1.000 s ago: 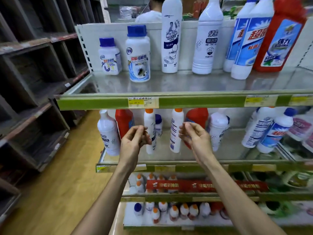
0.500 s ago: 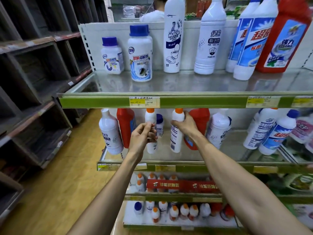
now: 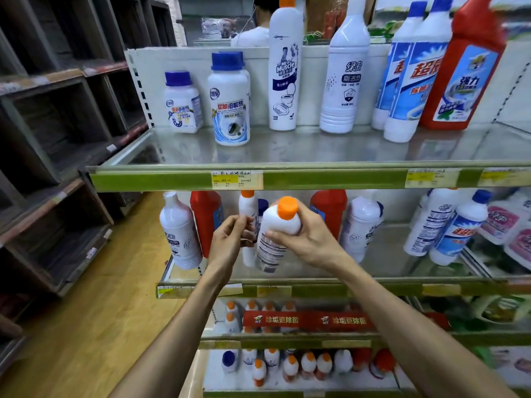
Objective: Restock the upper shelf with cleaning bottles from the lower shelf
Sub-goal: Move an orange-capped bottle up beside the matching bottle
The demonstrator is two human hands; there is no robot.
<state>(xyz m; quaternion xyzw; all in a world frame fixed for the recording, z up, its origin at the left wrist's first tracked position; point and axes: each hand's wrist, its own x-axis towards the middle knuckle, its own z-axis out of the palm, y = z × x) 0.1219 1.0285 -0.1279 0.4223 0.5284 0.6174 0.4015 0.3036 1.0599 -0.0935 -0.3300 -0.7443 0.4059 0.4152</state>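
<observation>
My right hand [image 3: 311,239] grips a white bottle with an orange cap [image 3: 277,225], lifted off the lower shelf [image 3: 373,288] and tilted with its cap toward me. My left hand [image 3: 230,242] is just left of it, with thumb and fingers closed on a second orange-capped white bottle [image 3: 247,206] that stands upright on the lower shelf. The upper shelf [image 3: 316,179] carries a row of cleaning bottles along its back, among them a tall white one with an orange cap [image 3: 284,73]. Bare shelf surface lies in front of that row.
On the lower shelf stand a white bottle [image 3: 179,234], red bottles [image 3: 205,216] and blue-capped bottles [image 3: 457,231]. Shelves below hold several small orange-capped bottles [image 3: 290,366]. Dark wooden racks [image 3: 57,139] line the left beside a wooden floor. A person [image 3: 253,33] stands behind the shelving.
My right hand reached to the orange-capped bottle, took hold of it and pulled it up and toward me. My left hand moved onto the neighbouring bottle and stayed there.
</observation>
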